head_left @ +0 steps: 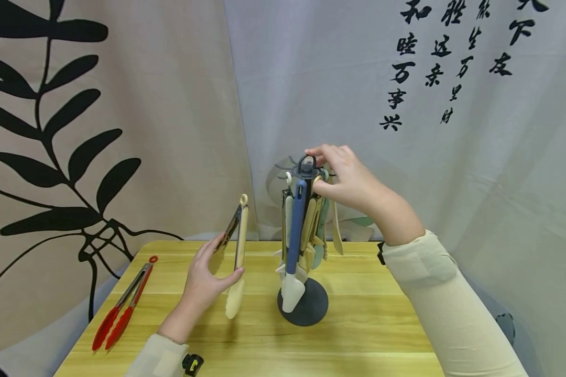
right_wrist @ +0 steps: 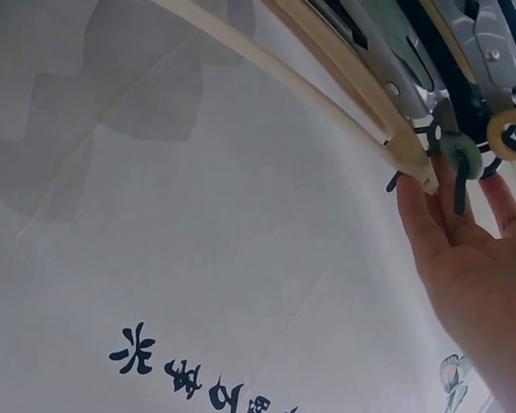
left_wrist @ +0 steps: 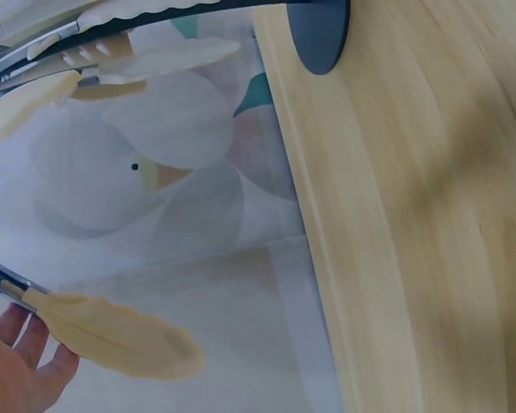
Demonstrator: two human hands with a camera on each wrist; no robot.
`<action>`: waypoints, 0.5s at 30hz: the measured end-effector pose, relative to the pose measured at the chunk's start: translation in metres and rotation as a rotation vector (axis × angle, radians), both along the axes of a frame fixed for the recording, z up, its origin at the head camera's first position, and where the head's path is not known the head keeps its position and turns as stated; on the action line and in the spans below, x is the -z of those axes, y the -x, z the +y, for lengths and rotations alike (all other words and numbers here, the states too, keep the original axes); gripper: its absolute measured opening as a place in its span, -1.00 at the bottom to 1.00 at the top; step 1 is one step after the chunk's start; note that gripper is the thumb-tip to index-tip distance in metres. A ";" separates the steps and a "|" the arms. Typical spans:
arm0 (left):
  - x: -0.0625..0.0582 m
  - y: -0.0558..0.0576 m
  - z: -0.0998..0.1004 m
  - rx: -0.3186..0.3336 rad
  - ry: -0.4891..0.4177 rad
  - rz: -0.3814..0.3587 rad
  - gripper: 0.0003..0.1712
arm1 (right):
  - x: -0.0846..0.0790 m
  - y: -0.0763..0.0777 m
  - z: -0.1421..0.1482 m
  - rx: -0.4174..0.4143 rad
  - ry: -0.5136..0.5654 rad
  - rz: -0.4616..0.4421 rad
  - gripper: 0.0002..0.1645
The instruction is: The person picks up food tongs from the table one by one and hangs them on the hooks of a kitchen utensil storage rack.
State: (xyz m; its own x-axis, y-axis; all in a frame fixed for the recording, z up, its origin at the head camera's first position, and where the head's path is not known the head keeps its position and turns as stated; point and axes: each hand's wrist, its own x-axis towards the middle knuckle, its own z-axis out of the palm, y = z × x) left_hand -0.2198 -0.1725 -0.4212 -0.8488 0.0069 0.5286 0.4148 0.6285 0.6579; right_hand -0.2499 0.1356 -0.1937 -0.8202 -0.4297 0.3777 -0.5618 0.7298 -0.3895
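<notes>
My left hand (head_left: 208,276) holds a pair of cream tongs (head_left: 238,251) above the table, thumb on one arm and fingers at the other. The tongs stand upright with their arms spread and a ring at the top. In the left wrist view a cream tong head (left_wrist: 120,335) extends past the fingertips. To the right stands a dark utensil rack (head_left: 311,301) hung with kitchen tools, among them a blue-handled spatula (head_left: 296,225) with a white head. My right hand (head_left: 346,173) grips the rack's top, its fingers beside the hooks and hung handle ends in the right wrist view.
Red-tipped tongs (head_left: 127,303) lie on the wooden table (head_left: 368,324) at the left. Behind the table hangs a pale curtain (head_left: 179,104) with black leaf shapes and writing. The rack's round base stands near the table's back edge.
</notes>
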 end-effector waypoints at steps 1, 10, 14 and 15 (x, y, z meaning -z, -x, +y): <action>0.000 0.000 0.000 -0.001 -0.003 0.002 0.03 | 0.000 0.000 0.000 -0.003 0.003 0.004 -0.29; -0.007 0.000 0.004 0.026 -0.015 0.027 0.04 | 0.002 0.001 -0.002 -0.008 0.019 0.011 -0.29; -0.012 0.000 0.008 0.045 -0.023 0.042 0.04 | 0.003 0.003 -0.001 -0.014 0.029 0.014 -0.29; -0.013 0.000 0.009 0.051 -0.027 0.045 0.04 | 0.003 0.003 -0.001 -0.016 0.030 0.013 -0.29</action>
State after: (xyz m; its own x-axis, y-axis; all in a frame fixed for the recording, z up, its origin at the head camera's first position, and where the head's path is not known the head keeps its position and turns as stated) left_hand -0.2203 -0.1639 -0.4084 -0.8233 0.0348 0.5665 0.4750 0.5885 0.6542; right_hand -0.2532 0.1348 -0.1965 -0.8083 -0.4309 0.4012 -0.5783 0.7088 -0.4039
